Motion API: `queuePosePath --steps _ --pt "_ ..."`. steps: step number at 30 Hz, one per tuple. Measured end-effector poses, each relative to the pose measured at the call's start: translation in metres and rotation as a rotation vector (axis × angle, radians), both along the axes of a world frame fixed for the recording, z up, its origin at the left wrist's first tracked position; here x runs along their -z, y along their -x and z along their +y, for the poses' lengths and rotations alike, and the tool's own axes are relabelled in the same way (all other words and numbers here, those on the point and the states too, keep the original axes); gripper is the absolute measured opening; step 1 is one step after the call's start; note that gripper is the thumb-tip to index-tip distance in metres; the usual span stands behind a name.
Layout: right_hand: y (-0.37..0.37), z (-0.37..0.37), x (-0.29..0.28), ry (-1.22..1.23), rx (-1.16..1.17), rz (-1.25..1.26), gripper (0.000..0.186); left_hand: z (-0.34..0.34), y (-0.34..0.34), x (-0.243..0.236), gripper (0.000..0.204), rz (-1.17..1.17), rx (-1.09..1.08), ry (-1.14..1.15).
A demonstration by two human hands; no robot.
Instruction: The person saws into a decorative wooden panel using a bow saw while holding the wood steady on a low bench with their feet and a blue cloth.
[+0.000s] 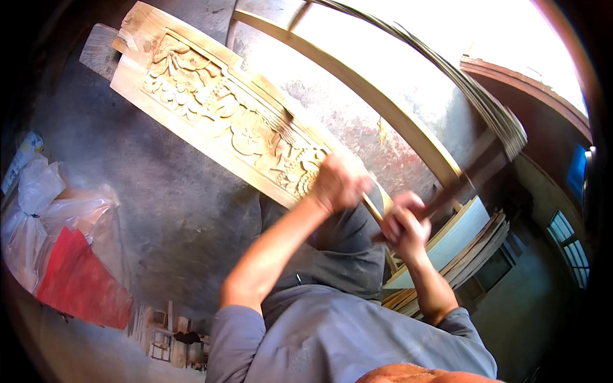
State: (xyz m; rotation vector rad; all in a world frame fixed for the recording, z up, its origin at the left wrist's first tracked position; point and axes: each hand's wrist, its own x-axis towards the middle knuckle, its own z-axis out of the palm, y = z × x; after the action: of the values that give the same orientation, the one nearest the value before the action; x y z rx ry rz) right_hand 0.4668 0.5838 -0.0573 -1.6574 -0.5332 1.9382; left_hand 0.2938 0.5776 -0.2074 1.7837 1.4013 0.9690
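Note:
A long pale wooden board (191,131) carved in relief with flowers and leaves slants from the upper left down to my hands. My left hand (341,184) is closed in a fist over the board's near end, at the edge of the carving. Whatever it grips is hidden and smeared by motion. To the right, my right hand (407,225) is wrapped round a dark wooden club-like tool (466,175). The tool widens away from my fingers, up and to the right, and its far part is blurred. My dark-trousered legs show below the board's near end.
Beyond the board arcs a long pale wooden beam (357,76), with a bundle of thin dark strips (440,60) farther out. Stacked planks (476,249) lie on the right. At the left are clear plastic bags (38,198) and a red sheet (83,284).

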Motion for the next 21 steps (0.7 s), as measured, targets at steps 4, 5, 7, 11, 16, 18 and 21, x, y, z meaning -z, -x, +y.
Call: queuePosePath --steps 4,5,7,11,16,18,21 --pt "0.031 0.017 -0.022 -0.010 -0.174 -0.179 0.012 0.016 0.012 -0.015 0.023 -0.136 -0.178 -0.092" --pt "0.014 0.004 -0.054 0.004 -0.168 -0.196 0.013 0.004 -0.006 -0.043 0.021 -0.178 -0.230 -0.088" --pt "-0.023 -0.015 -0.137 0.075 -0.192 -0.226 0.015 -0.022 -0.037 -0.113 0.018 -0.277 -0.209 -0.045" --pt "-0.045 -0.026 -0.223 -0.139 -0.230 -0.203 0.016 -0.040 -0.074 -0.189 0.023 -0.416 -0.152 0.058" --pt "0.014 0.002 -0.086 0.079 -0.034 -0.188 0.010 -0.012 -0.012 -0.051 0.026 -0.160 -0.101 0.002" --pt "0.075 0.028 -0.021 0.099 0.018 -0.257 0.007 0.009 0.029 0.016 0.027 0.014 -0.122 0.010" --pt "0.075 0.036 0.041 -0.072 -0.070 -0.071 0.006 0.026 0.044 0.047 0.026 -0.032 -0.163 0.033"
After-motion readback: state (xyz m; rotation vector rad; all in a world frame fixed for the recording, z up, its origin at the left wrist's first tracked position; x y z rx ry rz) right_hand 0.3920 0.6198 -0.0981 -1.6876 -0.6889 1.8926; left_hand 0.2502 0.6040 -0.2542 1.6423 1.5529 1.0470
